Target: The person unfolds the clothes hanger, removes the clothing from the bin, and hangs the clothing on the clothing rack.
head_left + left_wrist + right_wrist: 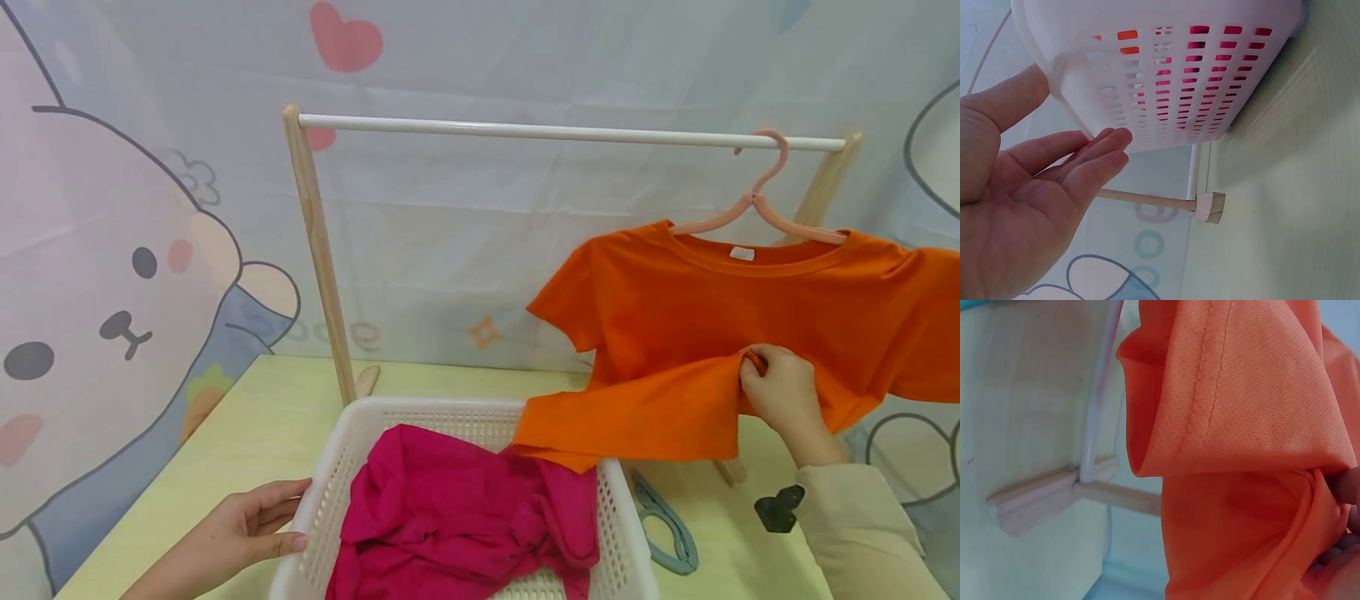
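An orange T-shirt (720, 308) hangs on a pink hanger (768, 167) at the right end of the white rail. My right hand (783, 392) pinches its lower part, and the hem is folded up and leftward over the basket's edge. In the right wrist view the fingers of my right hand (1338, 550) grip the orange cloth (1254, 394). My left hand (240, 533) touches the left rim of the white basket (318, 492), fingers fairly straight; the left wrist view shows this hand (1035, 181) at the basket's rim. Crumpled magenta cloth (465, 508) lies in the basket.
A wooden rack with a white rail (525, 131) stands behind the basket. On the table (262, 417), right of the basket, lie a grey-blue folded hanger (678, 542) and a small black object (780, 509). A printed curtain (450, 250) hangs behind.
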The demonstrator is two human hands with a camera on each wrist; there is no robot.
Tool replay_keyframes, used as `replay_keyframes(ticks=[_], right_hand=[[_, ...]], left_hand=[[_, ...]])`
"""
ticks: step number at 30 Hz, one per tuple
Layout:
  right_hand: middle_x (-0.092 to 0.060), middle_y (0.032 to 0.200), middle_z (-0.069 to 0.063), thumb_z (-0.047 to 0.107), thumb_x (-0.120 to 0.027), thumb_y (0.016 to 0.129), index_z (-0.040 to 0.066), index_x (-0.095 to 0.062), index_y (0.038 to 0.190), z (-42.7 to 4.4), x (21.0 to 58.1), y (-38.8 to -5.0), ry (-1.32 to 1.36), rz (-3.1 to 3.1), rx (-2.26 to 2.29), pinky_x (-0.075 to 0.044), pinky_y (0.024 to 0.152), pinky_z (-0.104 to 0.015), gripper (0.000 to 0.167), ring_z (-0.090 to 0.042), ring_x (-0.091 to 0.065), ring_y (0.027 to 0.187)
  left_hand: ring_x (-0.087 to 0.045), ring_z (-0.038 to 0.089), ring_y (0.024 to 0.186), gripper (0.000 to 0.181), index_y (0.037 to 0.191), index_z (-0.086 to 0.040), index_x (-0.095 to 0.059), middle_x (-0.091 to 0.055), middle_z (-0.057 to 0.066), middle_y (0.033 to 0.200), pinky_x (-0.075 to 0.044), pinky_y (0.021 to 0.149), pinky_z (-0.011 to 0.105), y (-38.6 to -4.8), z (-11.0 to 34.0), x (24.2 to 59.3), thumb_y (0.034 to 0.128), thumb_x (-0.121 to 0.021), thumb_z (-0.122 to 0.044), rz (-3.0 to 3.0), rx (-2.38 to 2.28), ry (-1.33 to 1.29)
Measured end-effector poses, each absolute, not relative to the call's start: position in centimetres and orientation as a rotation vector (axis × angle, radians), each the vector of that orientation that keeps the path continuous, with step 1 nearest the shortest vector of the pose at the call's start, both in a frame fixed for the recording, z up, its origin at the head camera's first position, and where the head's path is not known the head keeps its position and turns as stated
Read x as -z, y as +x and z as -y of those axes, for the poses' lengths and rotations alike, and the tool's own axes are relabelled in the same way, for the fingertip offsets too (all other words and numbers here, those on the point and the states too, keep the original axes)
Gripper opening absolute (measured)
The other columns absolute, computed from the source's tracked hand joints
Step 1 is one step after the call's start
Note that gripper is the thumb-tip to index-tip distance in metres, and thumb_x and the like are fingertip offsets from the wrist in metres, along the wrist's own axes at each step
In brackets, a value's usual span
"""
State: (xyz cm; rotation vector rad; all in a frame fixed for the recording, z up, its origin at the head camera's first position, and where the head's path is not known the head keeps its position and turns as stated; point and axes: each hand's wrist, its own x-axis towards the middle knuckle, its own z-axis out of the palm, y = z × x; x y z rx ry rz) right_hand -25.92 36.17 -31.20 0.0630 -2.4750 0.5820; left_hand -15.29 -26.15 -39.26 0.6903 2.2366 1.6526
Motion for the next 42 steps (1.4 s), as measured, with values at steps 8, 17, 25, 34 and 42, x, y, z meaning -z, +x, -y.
replay_keyframes(ticks=[8,17,25,34,42], right_hand=[[-0.059,0.104,-0.035,0.011,-0.049,0.095,-0.014,-0.061,0.106,-37.9,32.5,-26.0,0.02,2.613,-0.601,-0.047,0.077,-0.057,0.03,-0.047,-0.054,0.088],[-0.063,0.094,-0.03,0.009,-0.051,0.092,-0.012,-0.064,0.099,-38.2,35.4,-25.8,0.019,2.675,-0.609,-0.048,0.072,-0.053,0.025,-0.041,-0.057,0.079],[-0.063,0.092,-0.029,0.009,-0.052,0.091,-0.012,-0.063,0.098,-38.3,36.5,-25.7,0.007,2.693,-0.635,-0.049,0.073,-0.053,0.025,-0.039,-0.057,0.077],[-0.062,0.099,-0.031,0.01,-0.052,0.092,-0.013,-0.062,0.103,-38.5,37.1,-25.7,0.042,2.773,-0.678,-0.05,0.07,-0.046,0.027,-0.037,-0.057,0.081],[-0.062,0.106,-0.029,0.008,-0.054,0.091,-0.008,-0.064,0.109,-38.2,37.0,-25.4,0.141,2.759,-0.722,-0.049,0.066,-0.032,0.026,-0.036,-0.058,0.087]], left_hand=[[-0.052,-0.014,0.109,0.064,0.139,0.022,-0.026,-0.035,0.043,0.138,-0.053,0.086,0.022,-15.3,26.1,39.2,0.0939,-0.061,-0.006,-2.241,-1.654,0.644],[-0.054,-0.01,0.111,0.062,0.138,0.024,-0.025,-0.039,0.043,0.135,-0.053,0.086,0.02,-15.3,26.1,39.3,0.0944,-0.059,-0.003,-2.189,-1.683,0.699],[-0.052,-0.012,0.112,0.063,0.138,0.025,-0.023,-0.037,0.044,0.136,-0.052,0.087,0.02,-15.3,26.1,39.6,0.0944,-0.059,-0.003,-2.178,-1.692,0.705],[-0.053,-0.011,0.111,0.062,0.137,0.024,-0.025,-0.036,0.045,0.135,-0.052,0.086,0.019,-15.3,26.2,39.4,0.094,-0.059,-0.003,-2.214,-1.682,0.714],[-0.052,-0.01,0.113,0.062,0.136,0.026,-0.022,-0.037,0.046,0.134,-0.052,0.086,0.02,-15.3,26.4,39.6,0.0942,-0.058,-0.001,-2.194,-1.691,0.739]])
